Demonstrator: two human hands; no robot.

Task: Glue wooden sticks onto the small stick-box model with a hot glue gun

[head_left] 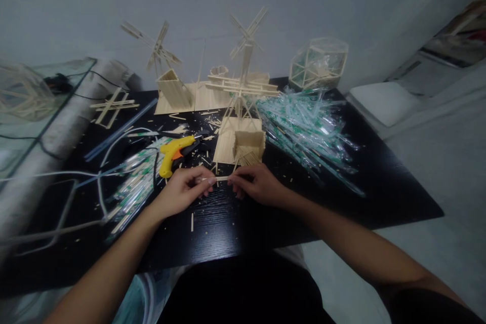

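Between my fingertips runs a thin wooden stick (221,178), held level just above the black table. My left hand (187,187) pinches its left end, and my right hand (255,184) pinches the other end. Right behind them stands a wooden windmill model (240,86) on a slatted base, with a small square box (248,143) at the front holding short sticks. A yellow glue gun (175,156) lies beyond my left hand, its nozzle toward the model. One short loose stick (192,222) rests on the table nearer to me.
Wrapped sticks in green-and-clear plastic (304,126) are heaped at right; another pile (134,192) lies at left among white cables (99,182). A second windmill model (172,88) and a faceted frame (319,64) stand at the back. Wood scraps litter the black table (383,197).
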